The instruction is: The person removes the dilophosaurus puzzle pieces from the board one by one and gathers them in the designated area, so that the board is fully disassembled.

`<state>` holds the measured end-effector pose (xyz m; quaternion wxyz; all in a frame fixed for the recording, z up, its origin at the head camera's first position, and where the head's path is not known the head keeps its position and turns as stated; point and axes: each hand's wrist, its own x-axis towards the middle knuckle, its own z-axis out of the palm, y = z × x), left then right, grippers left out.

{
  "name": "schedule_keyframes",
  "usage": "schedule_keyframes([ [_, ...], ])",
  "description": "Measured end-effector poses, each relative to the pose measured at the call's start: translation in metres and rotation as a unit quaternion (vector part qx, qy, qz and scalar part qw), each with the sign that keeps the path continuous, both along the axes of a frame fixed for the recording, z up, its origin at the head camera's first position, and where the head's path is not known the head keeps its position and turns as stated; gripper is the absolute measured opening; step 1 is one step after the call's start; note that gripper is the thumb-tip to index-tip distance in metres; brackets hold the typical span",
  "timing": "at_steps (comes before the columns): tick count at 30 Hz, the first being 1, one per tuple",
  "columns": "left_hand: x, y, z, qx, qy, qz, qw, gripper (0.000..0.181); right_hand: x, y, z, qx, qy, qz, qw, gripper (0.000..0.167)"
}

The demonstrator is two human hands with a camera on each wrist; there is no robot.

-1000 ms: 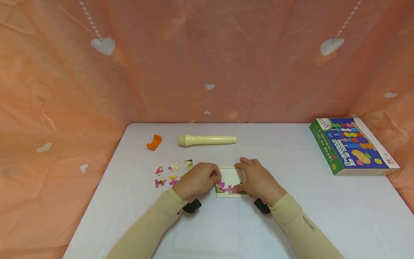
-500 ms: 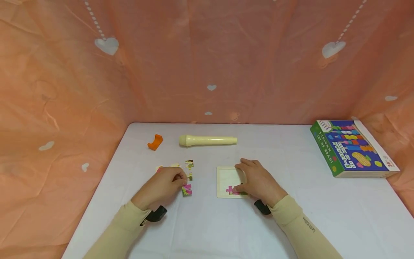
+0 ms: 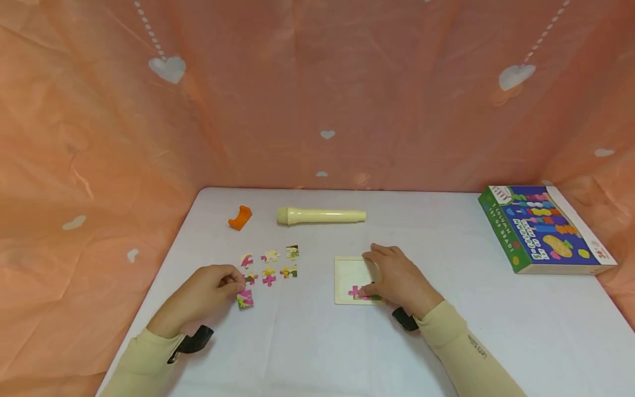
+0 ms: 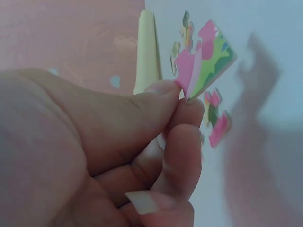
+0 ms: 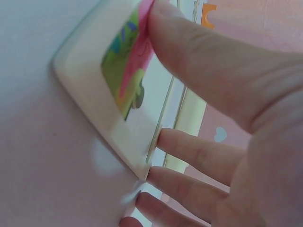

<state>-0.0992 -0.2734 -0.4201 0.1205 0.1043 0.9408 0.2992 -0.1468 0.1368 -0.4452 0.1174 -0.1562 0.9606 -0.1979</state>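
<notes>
Between thumb and fingertips, my left hand (image 3: 200,295) pinches a pink and green jigsaw piece (image 4: 207,61), held over the left of the table. Beside it, several loose jigsaw pieces (image 3: 269,272) lie in loose rows. My right hand (image 3: 403,278) rests on a pale shallow puzzle tray (image 3: 338,278). Its thumb presses on pink and green pieces (image 5: 130,61) along the tray's near edge, while its other fingers extend toward the rim in the right wrist view. The hand partly hides these pieces and the tray's right side.
A cream microphone-shaped tube (image 3: 322,215) lies behind the tray, and an orange curved block (image 3: 240,218) sits to its left. At the far right stands a blue and green bead-set box (image 3: 548,229). Orange cloth (image 3: 307,94) hangs behind the white table (image 3: 307,353).
My left hand has drawn back leftward from the tray's near left corner, carrying the pink and green piece to the loose pieces. My right hand stays on the tray.
</notes>
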Motion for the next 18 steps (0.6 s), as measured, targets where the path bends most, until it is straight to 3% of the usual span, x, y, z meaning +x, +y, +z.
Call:
schedule_keyframes([
  [10, 0.001, 0.000, -0.010, 0.015, -0.027, -0.004, 0.9995, 0.009, -0.001, 0.001, -0.002, -0.008, 0.007, 0.004, 0.9999, 0.082],
  [18, -0.001, 0.002, -0.014, 0.004, -0.017, -0.005, 0.9998, 0.009, -0.001, 0.002, -0.003, -0.006, 0.008, 0.004, 0.9999, 0.082],
])
